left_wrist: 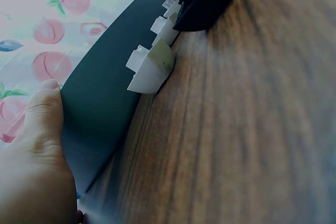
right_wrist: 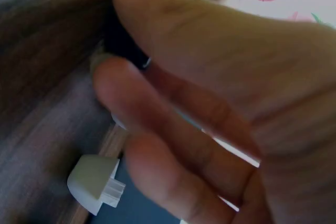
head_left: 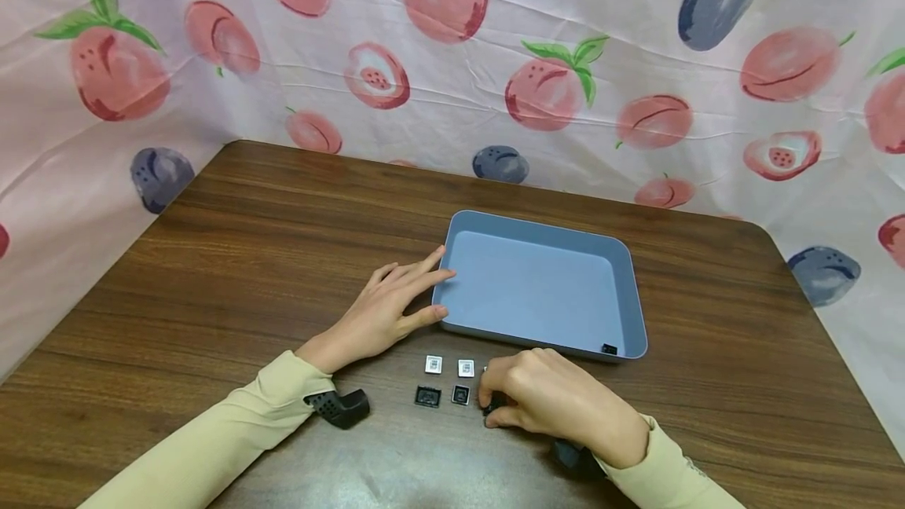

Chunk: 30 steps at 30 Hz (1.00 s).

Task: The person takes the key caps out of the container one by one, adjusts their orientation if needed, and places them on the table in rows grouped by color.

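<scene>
My right hand (head_left: 555,395) pinches a black keycap (right_wrist: 123,38) between thumb and fingertips, close to the tabletop; the fingers hide most of it. Just left of this hand lie two white keycaps (head_left: 434,364) and, nearer me, two black keycaps (head_left: 427,396), undersides up with their stems showing. A shallow blue tray (head_left: 537,335) stands behind them. At the tray's left side is my left hand (head_left: 385,309), its fingers spread and fairly straight over the rim. In the left wrist view the left thumb (left_wrist: 44,116) touches the tray's outer wall.
Another black keycap (head_left: 609,349) sits inside the tray at its near right corner. The wooden table (head_left: 212,281) runs back to a fruit-print cloth (head_left: 452,93). A black wrist mount (head_left: 339,408) juts from the left sleeve near the tabletop.
</scene>
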### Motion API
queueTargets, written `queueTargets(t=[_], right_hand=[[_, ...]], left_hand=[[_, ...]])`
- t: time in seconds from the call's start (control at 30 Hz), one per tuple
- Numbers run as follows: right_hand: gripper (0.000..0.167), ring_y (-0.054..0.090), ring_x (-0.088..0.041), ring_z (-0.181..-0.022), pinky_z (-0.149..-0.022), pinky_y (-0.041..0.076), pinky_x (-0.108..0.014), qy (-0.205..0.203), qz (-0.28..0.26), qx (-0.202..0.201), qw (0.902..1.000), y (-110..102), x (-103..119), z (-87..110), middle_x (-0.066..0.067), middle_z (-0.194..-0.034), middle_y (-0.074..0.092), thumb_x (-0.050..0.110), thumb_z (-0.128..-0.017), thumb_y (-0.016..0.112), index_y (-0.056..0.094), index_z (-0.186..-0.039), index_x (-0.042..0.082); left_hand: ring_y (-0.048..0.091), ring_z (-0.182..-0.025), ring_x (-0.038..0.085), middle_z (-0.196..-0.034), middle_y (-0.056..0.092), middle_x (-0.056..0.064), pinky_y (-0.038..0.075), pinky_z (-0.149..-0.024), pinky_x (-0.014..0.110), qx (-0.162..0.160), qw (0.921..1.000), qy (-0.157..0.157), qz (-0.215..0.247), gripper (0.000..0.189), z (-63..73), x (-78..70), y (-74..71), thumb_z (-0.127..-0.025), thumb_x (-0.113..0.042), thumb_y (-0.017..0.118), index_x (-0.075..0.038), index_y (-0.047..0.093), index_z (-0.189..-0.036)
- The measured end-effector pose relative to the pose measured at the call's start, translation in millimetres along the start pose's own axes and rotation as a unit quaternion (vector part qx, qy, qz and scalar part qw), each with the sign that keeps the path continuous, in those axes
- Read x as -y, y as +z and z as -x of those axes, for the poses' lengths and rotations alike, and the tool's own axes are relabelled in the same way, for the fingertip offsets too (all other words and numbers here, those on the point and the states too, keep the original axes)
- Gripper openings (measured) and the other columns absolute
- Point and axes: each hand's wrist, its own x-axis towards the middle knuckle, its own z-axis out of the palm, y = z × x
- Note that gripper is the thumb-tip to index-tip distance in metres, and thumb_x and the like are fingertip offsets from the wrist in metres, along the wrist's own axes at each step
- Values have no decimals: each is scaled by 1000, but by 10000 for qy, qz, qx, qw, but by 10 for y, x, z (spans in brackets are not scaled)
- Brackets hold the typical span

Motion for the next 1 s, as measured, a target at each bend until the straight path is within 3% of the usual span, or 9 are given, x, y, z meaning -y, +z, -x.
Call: queueTargets(t=[0.2,0.27,0.33,0.4,0.53,0.67,0.8,0.9,1.0], right_hand=[[17,54,8,-64,-59,46,-12,-241,21,-559,9981,-95,-54,42,15,-88,69,33,-84,84,74,-91,21],[16,51,7,-61,-56,43,-13,-52,34,-900,9959,-203,-114,88,15,-85,69,34,-85,84,74,-91,22],[14,54,6,-62,-56,44,-15,502,70,-1084,9928,-337,-206,158,15,-84,70,34,-88,81,76,-94,22],[13,59,3,-65,-58,48,-21,1280,51,-993,9868,-470,-326,256,13,-85,73,31,-91,78,77,-97,20],[13,66,-8,-71,-64,53,-33,2796,56,-213,9599,-636,-582,455,3,-86,76,23,-94,74,78,-100,13],[18,62,-17,-70,-63,50,-38,3528,114,309,9351,-628,-738,535,0,-74,70,28,-85,82,78,-89,11],[28,56,-19,-66,-60,47,-36,3778,97,311,9253,-550,-755,497,0,-65,63,40,-79,86,75,-72,15],[28,54,-17,-64,-60,46,-34,3707,27,230,9285,-517,-740,472,3,-63,60,37,-78,87,71,-66,17],[21,52,-10,-64,-61,45,-29,3389,-230,159,9404,-505,-731,461,9,-63,61,28,-80,86,72,-67,19]], left_hand=[[38,-149,24,-170,20,-6,18,-119,64,-31,10000,17,-6,57,3,-11,8,-102,-46,58,-28,46,-155],[38,-149,24,-170,21,-6,18,-119,63,-42,10000,14,-2,57,1,-14,9,-102,-46,58,-29,45,-155],[38,-149,24,-170,20,-6,18,-119,63,-43,10000,4,-8,57,1,-17,10,-102,-46,58,-29,45,-155],[38,-149,24,-170,20,-6,18,-119,63,-35,10000,-9,-6,57,3,-20,12,-102,-46,58,-29,45,-155],[38,-149,24,-170,21,-5,17,-119,63,-32,10000,-13,-5,57,15,-25,17,-102,-45,59,-28,46,-155],[38,-149,24,-170,21,-5,18,-119,62,-62,10000,1,0,57,30,-29,21,-102,-44,60,-28,46,-154],[39,-148,24,-170,22,-4,18,-119,62,-106,9999,19,-5,56,35,-37,24,-102,-44,60,-27,47,-154],[39,-148,23,-170,22,-5,19,-119,62,-112,9999,13,-20,56,31,-44,26,-102,-44,60,-27,47,-154],[39,-148,24,-170,22,-5,19,-119,63,-99,9999,5,-33,56,24,-52,30,-102,-44,60,-27,47,-154]])
